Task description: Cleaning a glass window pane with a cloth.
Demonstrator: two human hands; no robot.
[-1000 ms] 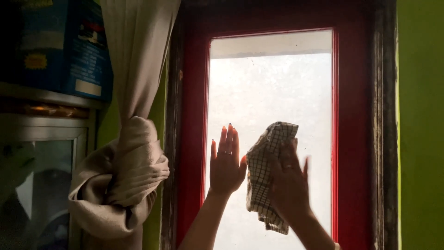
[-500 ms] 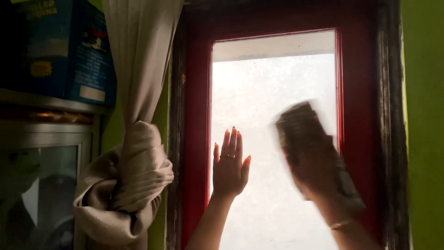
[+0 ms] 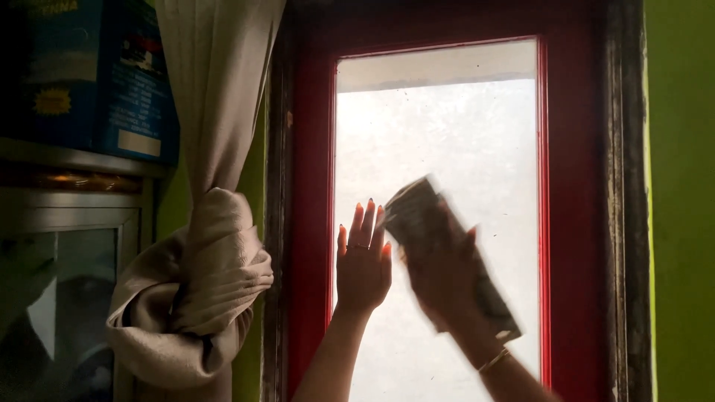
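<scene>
A checked cloth [image 3: 417, 212], blurred and darkened against the bright light, is being pressed to the window pane [image 3: 447, 126] by the right hand [image 3: 445, 274], which is being kept clenched on it; its lower end is being left hanging past the wrist. The left hand [image 3: 363, 262] is being laid flat and released on the glass, fingers spread, just beside the cloth. The pane is being bounded by a red frame [image 3: 570, 223]; bare glass is being left above and to the right. A knotted curtain [image 3: 208, 260] is being hung left of the frame.
</scene>
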